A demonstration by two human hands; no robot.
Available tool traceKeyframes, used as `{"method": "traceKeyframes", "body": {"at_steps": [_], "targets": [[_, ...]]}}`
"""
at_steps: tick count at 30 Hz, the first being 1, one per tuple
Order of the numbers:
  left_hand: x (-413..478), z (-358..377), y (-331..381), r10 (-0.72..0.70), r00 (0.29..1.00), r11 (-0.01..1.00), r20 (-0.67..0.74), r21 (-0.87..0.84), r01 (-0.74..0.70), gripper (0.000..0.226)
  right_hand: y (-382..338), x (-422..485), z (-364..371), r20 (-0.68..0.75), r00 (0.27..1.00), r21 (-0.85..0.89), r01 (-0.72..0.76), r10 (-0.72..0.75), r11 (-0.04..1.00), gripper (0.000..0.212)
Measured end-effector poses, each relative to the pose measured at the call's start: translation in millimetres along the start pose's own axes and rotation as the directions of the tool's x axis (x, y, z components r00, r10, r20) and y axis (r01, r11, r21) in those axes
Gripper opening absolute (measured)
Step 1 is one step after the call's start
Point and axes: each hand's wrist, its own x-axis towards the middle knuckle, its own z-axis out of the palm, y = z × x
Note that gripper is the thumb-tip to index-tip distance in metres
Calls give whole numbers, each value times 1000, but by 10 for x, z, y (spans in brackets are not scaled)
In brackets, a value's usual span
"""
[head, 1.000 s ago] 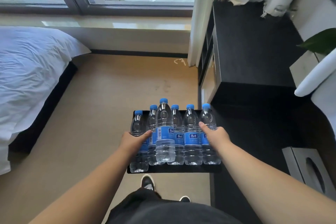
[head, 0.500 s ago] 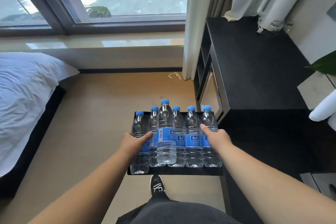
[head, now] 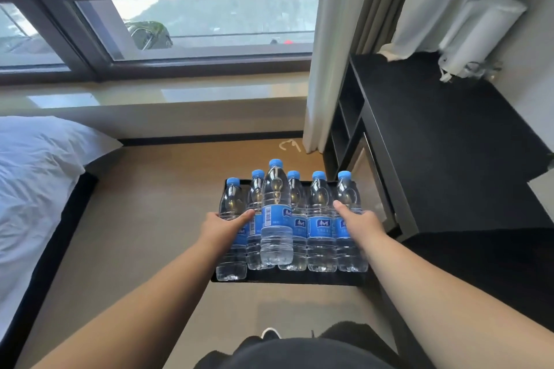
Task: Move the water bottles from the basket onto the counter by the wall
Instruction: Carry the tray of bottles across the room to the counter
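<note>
Bottles (head: pixel 320 219) stand gripped between both hands, beside black counter (head: pixel 443 141), bed (head: pixel 33 183) left.

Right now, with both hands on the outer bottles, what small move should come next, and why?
Probably swing the whole load right, over the black counter. All six water bottles stand in the black basket, over the floor; the left hand and right hand clasp the end bottles.
</note>
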Motion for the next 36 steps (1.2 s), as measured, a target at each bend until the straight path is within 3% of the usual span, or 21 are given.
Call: {"method": "traceKeyframes", "body": {"at_steps": [9,17,28,36], "targets": [[665,6,463,-13,999,999,-33,35,14,90,-537,571,175,-20,1000,-37,-20,20,999,105],[1359,311,1207,-15,999,997,-36,71,17,75,-1059,1410,60,-1,1000,-12,-22,22,1000,79],[2008,1090,2604,17,1000,995,14,101,-18,82,-1984,2420,-766,-71,997,-22,11,-12,1000,71],[2387,1707,3236,82,989,985,124,140,-100,88,-2052,2873,-1249,-154,986,52,-52,59,997,65]]}}
